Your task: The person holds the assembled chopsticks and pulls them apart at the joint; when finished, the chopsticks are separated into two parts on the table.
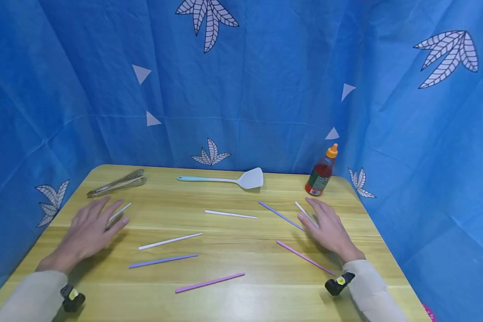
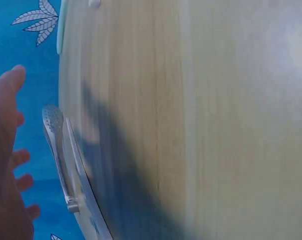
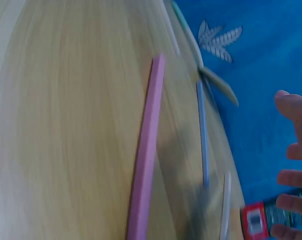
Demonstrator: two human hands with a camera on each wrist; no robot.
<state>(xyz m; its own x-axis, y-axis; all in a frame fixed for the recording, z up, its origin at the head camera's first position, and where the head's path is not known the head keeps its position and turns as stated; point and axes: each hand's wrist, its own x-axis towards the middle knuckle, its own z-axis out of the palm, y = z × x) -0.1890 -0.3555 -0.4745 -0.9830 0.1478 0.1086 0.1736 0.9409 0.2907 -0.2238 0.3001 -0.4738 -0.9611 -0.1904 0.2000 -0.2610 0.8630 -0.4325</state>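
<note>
My left hand (image 1: 90, 230) hovers over the table's left side with fingers spread, holding nothing; a white stick (image 1: 120, 211) lies partly hidden beneath it. Beyond its fingertips are metal tongs (image 1: 118, 183), also visible in the left wrist view (image 2: 60, 155). On the right, my right hand (image 1: 328, 226) is likewise spread and holds nothing. Its thumb overlaps another white stick (image 1: 302, 209) in the head view. A purple stick (image 1: 281, 215) and a pink stick (image 1: 303, 256) lie to its left; the pink one (image 3: 148, 145) fills the middle of the right wrist view.
Between the hands lie white sticks (image 1: 170, 241) (image 1: 230, 214), a purple stick (image 1: 163, 261) and a pink stick (image 1: 210, 283). Along the back edge rests a spatula (image 1: 249, 179) with a pale blue handle. A red sauce bottle (image 1: 319, 174) stands back right, before a blue curtain (image 1: 241, 89).
</note>
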